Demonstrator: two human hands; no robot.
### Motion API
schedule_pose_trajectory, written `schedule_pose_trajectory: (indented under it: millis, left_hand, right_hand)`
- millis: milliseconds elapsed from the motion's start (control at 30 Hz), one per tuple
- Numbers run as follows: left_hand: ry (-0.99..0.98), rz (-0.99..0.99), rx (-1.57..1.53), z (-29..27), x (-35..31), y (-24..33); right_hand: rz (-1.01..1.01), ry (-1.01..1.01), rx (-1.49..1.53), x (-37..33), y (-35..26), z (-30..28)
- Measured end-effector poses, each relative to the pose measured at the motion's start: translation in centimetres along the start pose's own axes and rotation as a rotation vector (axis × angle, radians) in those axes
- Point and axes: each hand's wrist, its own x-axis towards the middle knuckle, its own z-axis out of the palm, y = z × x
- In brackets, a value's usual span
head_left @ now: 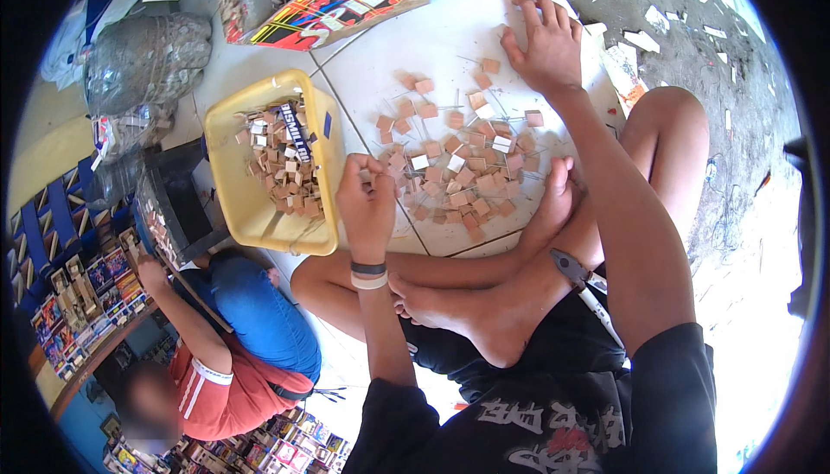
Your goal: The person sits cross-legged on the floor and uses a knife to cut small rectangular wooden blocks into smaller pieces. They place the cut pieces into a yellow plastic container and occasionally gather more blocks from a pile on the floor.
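Note:
My left hand (368, 202), with bands on its wrist, is between the yellow plastic basket (333, 150) and the loose pieces. Its fingers are curled together, and anything inside them is hidden. My right hand (546, 42) is at the far side of the pile, fingers spread over the white tile, holding nothing. Between my hands lie many small square brown pieces (464, 177) with thin wire-like stems, a few showing white faces. The basket holds more such small blocks (298, 182) and a dark blue strip with lettering (295, 133).
Pliers (571, 268) lie across my lap by my crossed legs. A colourful printed board (372, 3) stands at the far edge. Full plastic bags (147, 63) are at far left. Another person (233, 370) sits at lower left. Scraps litter the concrete floor (640, 7) at right.

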Motion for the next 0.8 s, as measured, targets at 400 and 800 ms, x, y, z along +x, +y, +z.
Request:
schedule_pose_trajectory:
  millis: [400,800]
  left_hand:
    - [-0.128,0.394,0.566,2.7,1.4,-0.5]
    - [-0.265,-0.041,-0.309,1.5,2.6,1.0]
  right_hand:
    - [0.007,-0.011,0.018,0.0,0.1,0.1]
    - [0.017,-0.025,0.016,-0.1,-0.1,-0.1]
